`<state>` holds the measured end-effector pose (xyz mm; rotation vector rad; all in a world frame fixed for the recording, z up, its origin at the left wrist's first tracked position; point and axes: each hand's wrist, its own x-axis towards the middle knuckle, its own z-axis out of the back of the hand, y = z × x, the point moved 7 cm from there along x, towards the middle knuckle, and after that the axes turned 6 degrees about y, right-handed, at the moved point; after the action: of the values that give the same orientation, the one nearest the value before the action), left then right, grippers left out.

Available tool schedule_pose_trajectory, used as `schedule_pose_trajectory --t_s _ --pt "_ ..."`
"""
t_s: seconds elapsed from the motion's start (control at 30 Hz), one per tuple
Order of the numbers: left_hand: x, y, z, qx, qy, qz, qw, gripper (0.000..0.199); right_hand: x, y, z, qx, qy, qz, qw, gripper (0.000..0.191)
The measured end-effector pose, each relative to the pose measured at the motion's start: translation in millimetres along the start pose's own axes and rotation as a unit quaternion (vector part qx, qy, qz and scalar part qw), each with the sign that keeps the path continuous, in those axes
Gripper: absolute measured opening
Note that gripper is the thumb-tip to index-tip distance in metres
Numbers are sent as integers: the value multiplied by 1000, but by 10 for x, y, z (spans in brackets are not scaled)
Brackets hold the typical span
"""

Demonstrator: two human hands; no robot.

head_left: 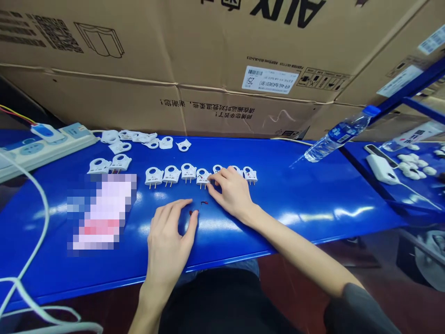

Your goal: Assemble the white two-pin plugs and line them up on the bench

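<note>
A row of white two-pin plug housings, each with a round hole in its upper part, lies across the blue table. My right hand has its thumb and forefinger at the right edge of one plug housing in the row. It partly covers the housings behind it. Nearer the table's front edge, my left hand rests with thumb and forefinger apart. By its thumb tip is a tiny dark red piece, partly hidden. Another small red piece with a dark lead lies between my hands.
More white housings are grouped at the back left, near a power strip. A blurred pink sheet lies left. A water bottle leans at the back right. Large cartons wall off the back; a white cable loops at left.
</note>
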<state>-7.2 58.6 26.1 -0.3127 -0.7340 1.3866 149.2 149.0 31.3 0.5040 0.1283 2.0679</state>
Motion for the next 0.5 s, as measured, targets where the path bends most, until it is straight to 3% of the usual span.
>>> schedule_pose_trajectory --t_s 0.33,0.5 --pt "27 -21 5 25 -8 -12 1000 26 -6 -8 30 -9 -9 -11 1000 24" --pt "83 -36 -28 57 12 -14 998 34 -86 173 54 13 21 68 997 27"
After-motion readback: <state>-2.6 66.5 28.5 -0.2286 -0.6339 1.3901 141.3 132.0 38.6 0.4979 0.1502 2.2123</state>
